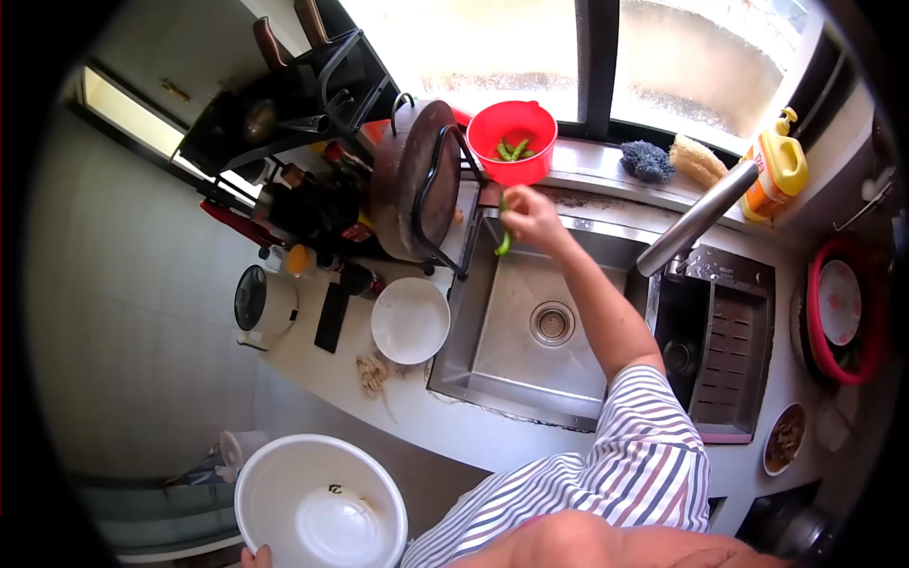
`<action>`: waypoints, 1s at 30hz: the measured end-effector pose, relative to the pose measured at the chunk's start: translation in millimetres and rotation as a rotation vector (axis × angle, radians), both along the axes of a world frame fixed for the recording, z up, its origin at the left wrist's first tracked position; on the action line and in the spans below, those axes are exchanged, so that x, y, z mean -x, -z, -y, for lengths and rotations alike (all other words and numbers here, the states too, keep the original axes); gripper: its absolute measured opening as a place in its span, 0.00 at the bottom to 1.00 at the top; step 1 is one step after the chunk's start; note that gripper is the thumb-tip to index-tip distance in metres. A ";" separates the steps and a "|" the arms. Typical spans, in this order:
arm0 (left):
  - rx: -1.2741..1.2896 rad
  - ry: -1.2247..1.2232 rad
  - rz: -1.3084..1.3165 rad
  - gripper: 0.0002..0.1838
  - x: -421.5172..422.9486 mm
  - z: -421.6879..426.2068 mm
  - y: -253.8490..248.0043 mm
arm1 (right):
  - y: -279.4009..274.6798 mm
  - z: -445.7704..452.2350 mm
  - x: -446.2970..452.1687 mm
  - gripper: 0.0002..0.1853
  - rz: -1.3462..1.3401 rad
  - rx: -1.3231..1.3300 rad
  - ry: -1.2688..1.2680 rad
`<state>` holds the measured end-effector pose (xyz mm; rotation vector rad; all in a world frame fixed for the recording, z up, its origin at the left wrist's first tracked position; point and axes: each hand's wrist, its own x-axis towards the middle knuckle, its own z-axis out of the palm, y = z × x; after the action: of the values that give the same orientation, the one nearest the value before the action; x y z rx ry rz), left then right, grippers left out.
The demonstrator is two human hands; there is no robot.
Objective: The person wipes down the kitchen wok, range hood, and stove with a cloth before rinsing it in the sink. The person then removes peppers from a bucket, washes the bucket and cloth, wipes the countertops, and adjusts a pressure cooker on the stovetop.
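My right hand (532,220) pinches a green pepper (503,244) that hangs above the far left corner of the steel sink (511,360). Just beyond that hand, a red basin (478,133) on the window ledge holds several green peppers (514,150). At the lower left, the fingers of my left hand (256,558) grip the rim of a large white basin (260,492), held below counter level. Some small dark bits lie inside this basin. Most of the left hand is hidden or out of frame.
A white bowl (411,320) stands left of the sink, near a round wooden board (402,180) in a black rack. The faucet (696,218) reaches over the sink's right side. A yellow bottle (776,175) and scrubbers (648,161) sit on the ledge.
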<state>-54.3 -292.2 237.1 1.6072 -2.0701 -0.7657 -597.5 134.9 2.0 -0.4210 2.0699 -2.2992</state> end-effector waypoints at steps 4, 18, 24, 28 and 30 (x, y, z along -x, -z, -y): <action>0.065 0.096 0.019 0.16 39.5 -29.6 -27.0 | -72.9 -14.9 58.7 0.16 -0.176 -0.440 0.438; -0.218 0.946 -0.514 0.10 130.6 -46.8 -97.1 | -23.3 -147.8 -132.9 0.08 -0.342 -1.565 0.680; -0.407 1.218 -0.479 0.11 203.6 -120.0 -90.1 | -24.7 -186.4 -166.6 0.11 -0.387 -1.913 0.480; -0.524 1.279 -0.487 0.07 248.5 -173.4 -50.2 | -29.4 -200.9 -165.4 0.11 -0.292 -1.934 0.431; -0.537 1.292 -0.470 0.05 269.2 -198.3 -29.5 | -19.6 -215.0 -178.0 0.11 -0.279 -1.876 0.449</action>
<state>-323.5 -94.0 266.7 -0.0609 -2.4307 -1.9657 -419.5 349.9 21.6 -0.0974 3.3249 0.4346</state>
